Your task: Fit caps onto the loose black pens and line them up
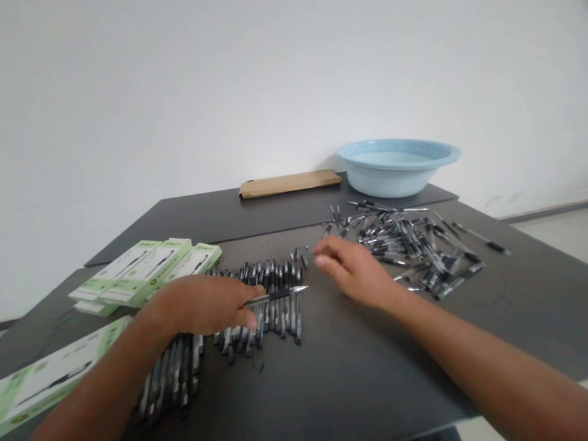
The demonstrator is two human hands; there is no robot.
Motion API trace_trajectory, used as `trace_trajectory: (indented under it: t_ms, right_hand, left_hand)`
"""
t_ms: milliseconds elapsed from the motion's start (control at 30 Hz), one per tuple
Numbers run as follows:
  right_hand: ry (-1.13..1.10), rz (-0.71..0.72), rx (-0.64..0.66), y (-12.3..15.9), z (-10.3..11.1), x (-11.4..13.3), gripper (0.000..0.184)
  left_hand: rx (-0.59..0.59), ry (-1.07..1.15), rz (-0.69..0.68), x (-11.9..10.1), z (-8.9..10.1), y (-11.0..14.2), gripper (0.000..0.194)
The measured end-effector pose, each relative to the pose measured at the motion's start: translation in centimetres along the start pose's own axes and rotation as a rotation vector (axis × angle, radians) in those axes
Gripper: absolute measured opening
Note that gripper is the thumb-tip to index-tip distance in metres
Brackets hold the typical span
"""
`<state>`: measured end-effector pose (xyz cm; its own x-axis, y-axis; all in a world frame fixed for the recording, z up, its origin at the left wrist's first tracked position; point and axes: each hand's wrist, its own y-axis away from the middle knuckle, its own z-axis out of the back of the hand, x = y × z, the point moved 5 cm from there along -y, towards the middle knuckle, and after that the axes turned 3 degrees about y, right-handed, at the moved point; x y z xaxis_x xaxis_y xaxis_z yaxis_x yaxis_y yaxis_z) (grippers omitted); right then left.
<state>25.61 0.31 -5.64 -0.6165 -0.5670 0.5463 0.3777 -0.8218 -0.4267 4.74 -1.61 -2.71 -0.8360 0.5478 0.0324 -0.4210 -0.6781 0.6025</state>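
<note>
My left hand (210, 305) pinches a pen (276, 295) between thumb and fingers. The pen lies almost level, its bare tip pointing right, with a black grip and a clear barrel. Beneath it, pens (291, 311) are laid side by side in a row. More pens (171, 375) lie lined up below my left wrist. My right hand (352, 267) is to the right of the tip, apart from it, its fingers curled in. Whatever those fingers hold, if anything, is hidden. Small pen caps (301, 256) lie just left of my right fingertips.
Loose pens (412, 241) form a jumbled heap at the right. A light blue basin (392, 180) stands behind them, beside a flat brown cardboard piece (290, 183). Green-and-white pen boxes (143, 269) are stacked at the left, and another box (57, 370) lies nearer on the dark table (360, 386).
</note>
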Motion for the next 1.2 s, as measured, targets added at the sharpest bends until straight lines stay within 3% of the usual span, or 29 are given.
trace_trajectory:
  t_ms: [67, 133, 200, 300, 633, 1200]
  right_hand:
    - [0.156, -0.181, -0.179, -0.8, 2.1, -3.1, 0.026]
    - [0.342, -0.319, -0.240, -1.3, 3.6, -6.1, 0.026]
    - [0.506, -0.396, -0.133, -1.7, 3.8, -8.5, 0.025]
    - [0.611, -0.373, 0.095, -2.0, 2.4, -10.4, 0.026]
    - [0.682, -0.299, 0.209, -2.7, -0.8, -10.5, 0.027]
    - [0.687, -0.271, 0.229, -3.0, -2.0, -10.6, 0.022]
  left_hand:
    - [0.000, -0.011, 0.011, 0.0, 0.0, 0.0, 0.056]
    - [-0.002, -0.002, 0.017, 0.0, 0.0, -0.1, 0.056]
    - [0.000, 0.009, 0.020, -0.1, 0.0, -0.1, 0.056]
    - [0.007, 0.008, 0.008, -0.2, -0.1, -0.2, 0.057]
    - [-0.001, 0.006, -0.031, -0.6, -0.3, -0.5, 0.056]
    - [0.032, -0.003, -0.030, -1.3, -0.2, -0.6, 0.055]
